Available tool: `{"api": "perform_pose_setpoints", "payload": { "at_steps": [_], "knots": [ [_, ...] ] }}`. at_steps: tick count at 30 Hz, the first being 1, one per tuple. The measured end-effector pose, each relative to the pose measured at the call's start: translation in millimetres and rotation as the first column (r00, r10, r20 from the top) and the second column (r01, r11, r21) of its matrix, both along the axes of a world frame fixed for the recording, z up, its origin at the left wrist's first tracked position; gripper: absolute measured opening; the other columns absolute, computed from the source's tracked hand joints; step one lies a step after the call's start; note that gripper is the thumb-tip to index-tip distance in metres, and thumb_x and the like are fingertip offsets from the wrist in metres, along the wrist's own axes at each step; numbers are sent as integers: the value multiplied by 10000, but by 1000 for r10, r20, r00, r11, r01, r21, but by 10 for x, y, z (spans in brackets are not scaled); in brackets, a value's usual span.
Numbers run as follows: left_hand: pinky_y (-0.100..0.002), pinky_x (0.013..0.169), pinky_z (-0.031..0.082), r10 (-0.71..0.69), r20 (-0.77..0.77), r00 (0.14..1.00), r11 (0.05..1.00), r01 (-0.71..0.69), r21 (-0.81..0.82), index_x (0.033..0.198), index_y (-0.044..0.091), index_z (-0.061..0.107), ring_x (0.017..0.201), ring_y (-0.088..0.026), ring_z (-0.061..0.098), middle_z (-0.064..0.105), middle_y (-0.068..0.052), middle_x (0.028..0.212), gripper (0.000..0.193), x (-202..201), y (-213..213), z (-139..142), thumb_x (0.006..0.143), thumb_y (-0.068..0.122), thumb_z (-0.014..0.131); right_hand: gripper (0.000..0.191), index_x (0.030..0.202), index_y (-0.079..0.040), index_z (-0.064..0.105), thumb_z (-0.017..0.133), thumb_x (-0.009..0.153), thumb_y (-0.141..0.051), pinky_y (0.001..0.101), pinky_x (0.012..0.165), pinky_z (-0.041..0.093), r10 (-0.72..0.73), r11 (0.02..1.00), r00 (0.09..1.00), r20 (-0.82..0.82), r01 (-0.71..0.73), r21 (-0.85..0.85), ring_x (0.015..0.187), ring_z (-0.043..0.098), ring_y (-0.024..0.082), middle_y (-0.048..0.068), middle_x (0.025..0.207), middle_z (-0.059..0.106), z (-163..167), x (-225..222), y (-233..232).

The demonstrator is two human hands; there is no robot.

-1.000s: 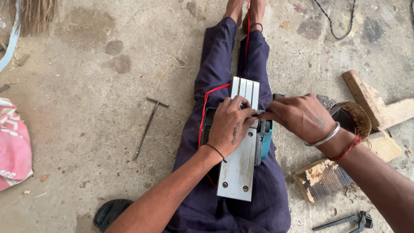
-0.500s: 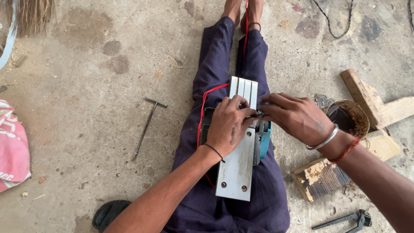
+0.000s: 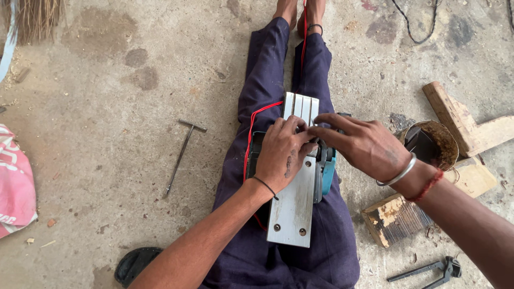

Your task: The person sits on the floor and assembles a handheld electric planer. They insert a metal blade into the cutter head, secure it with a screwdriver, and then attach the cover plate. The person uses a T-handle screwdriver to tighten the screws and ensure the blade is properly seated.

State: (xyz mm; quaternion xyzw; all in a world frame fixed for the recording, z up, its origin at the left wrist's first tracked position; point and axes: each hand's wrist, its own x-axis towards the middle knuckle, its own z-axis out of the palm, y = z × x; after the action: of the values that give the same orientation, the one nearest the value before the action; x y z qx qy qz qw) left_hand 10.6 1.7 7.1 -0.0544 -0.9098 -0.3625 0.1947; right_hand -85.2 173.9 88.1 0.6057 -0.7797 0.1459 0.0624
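Both of your hands, left hand (image 3: 284, 155) and right hand (image 3: 364, 147), pinch at the upturned planer's (image 3: 293, 203) blade slot, its metal sole bare, the T-handled wrench (image 3: 182, 155) lying unused on the floor.

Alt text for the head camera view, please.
A seated person's left hand and right hand meet over the middle of an upturned electric planer on their lap. A T-handled tool lies on the concrete floor to the left.

Smooth matt metal sole plate (image 3: 293, 206), teal plastic housing (image 3: 328, 174), rough concrete floor (image 3: 107, 107), coarse wooden block (image 3: 393, 217).
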Motion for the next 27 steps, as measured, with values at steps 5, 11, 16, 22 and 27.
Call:
{"api": "perform_pose_setpoints", "payload": {
  "at_steps": [5,11,16,22,27],
  "knots": [
    [-413,901,466,1,18,1000,1000,-1,18,1015,92,789,1004,-241,573,621,-41,1077,187,23,-3,26,928,241,717,309,828,-51,692,657,935,-338,368,564,560,-238,943,971,28,224,247,597,674,226,88,773,719,-24,-12,-59],
    [-410,903,469,-8,13,1000,999,7,48,1002,95,794,993,-238,574,622,-42,1062,178,15,-2,12,947,240,705,371,862,-105,750,596,975,-423,366,525,548,-538,790,823,183,416,451,479,657,198,52,593,674,-66,-20,-46],
    [-407,907,475,26,20,999,998,-27,61,1002,67,780,1001,-233,591,639,-39,1081,164,12,-8,-5,957,199,693,352,1040,-41,746,664,892,-350,382,575,583,-293,948,932,214,253,194,606,702,214,104,889,729,5,-73,15],
    [-405,915,483,25,11,1000,997,-25,77,1018,75,784,979,-230,593,644,-37,1069,134,11,3,-11,952,159,701,274,1052,-34,745,635,939,-258,388,630,585,-158,985,981,117,149,83,720,702,250,118,933,715,8,-35,21],
    [-409,922,482,11,-24,1000,996,-9,86,1018,91,792,1000,-245,598,648,-38,1089,151,14,-17,-24,879,123,743,369,835,-44,749,618,980,-357,313,446,546,-573,801,721,390,393,451,474,657,162,87,651,712,-87,22,-81]
  ]
}}
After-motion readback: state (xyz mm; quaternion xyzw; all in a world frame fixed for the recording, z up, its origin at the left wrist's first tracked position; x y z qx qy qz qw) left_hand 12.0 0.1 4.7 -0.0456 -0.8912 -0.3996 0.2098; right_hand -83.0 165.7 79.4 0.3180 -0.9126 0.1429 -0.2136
